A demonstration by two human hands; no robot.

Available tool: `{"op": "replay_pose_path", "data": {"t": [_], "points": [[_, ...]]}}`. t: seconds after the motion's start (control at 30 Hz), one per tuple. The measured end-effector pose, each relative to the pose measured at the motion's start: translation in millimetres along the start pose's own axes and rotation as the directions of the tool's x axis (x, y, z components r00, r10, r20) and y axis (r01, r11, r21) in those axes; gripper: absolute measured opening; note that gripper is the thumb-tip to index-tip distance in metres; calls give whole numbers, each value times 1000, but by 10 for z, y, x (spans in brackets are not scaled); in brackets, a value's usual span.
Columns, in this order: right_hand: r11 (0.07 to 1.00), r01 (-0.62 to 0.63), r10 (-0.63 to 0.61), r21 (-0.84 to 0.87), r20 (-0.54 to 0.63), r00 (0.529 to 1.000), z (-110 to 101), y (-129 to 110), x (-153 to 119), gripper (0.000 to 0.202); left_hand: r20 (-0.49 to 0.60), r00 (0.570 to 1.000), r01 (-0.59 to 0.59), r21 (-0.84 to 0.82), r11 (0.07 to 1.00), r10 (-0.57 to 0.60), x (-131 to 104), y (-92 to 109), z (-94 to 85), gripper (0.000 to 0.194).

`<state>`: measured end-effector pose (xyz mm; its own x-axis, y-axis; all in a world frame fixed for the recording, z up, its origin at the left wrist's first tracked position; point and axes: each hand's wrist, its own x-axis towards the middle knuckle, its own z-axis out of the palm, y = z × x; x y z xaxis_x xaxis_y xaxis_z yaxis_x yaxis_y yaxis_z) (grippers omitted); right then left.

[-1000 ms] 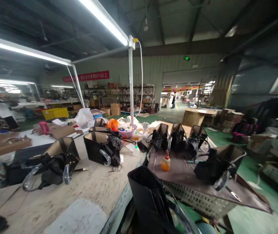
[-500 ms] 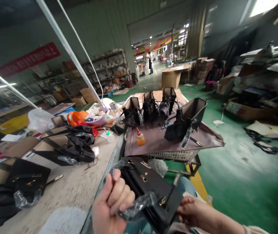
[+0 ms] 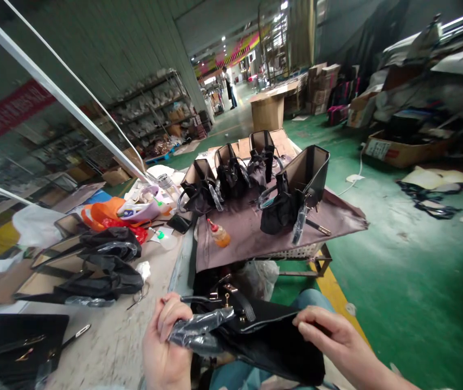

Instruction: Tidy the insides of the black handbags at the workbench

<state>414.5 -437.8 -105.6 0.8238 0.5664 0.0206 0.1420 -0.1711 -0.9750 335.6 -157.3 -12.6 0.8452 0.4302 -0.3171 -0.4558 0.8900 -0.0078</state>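
Now, left hand (image 3: pixel 166 341): fingers curled round the plastic-wrapped handle (image 3: pixel 201 327).
Right hand (image 3: pixel 329 333): fingers pinching the rim (image 3: pixel 270 322).
Black bag (image 3: pixel 276 346): above the lap (image 3: pixel 231 375), beside the bench (image 3: pixel 109 338); just turned, its inside seemingly within reach.

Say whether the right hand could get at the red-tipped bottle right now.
Probably yes: the right hand would have to leave the black bag, but the space above the red-tipped bottle looks free.
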Motion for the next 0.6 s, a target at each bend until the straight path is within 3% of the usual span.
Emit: {"op": "replay_pose_path", "data": {"t": [0.07, 0.13, 0.23, 0.37, 0.5, 0.6], "points": [[961, 226, -237, -157, -52, 970, -17, -85, 72, 15, -27, 999, -17, 7, 1000, 17, 81, -30, 3, 26], [881, 385, -410, -276, -36, 912, -6, -176, 139, 21, -52, 998, -41, 20, 999, 42, 155, -56, -8, 27], [776, 488, -514, -400, 50, 857, 62, -325, 248, 38, -78, 995, -61, 45, 997, 65, 251, -82, -51, 27], [760, 506, -477, -408, 179, 861, 230, -475, 427, 50, -128, 990, -61, 42, 997, 66, 351, -86, -145, 26], [860, 426, -366, -282, 242, 899, 427, -417, 632, 53, -130, 991, -36, 57, 998, 43, 434, -41, -228, 23], [946, 285, -235, -156, 280, 931, 537, -293, 785, 46, -71, 997, 27, 150, 988, -16, 485, 36, -255, 16]]}}
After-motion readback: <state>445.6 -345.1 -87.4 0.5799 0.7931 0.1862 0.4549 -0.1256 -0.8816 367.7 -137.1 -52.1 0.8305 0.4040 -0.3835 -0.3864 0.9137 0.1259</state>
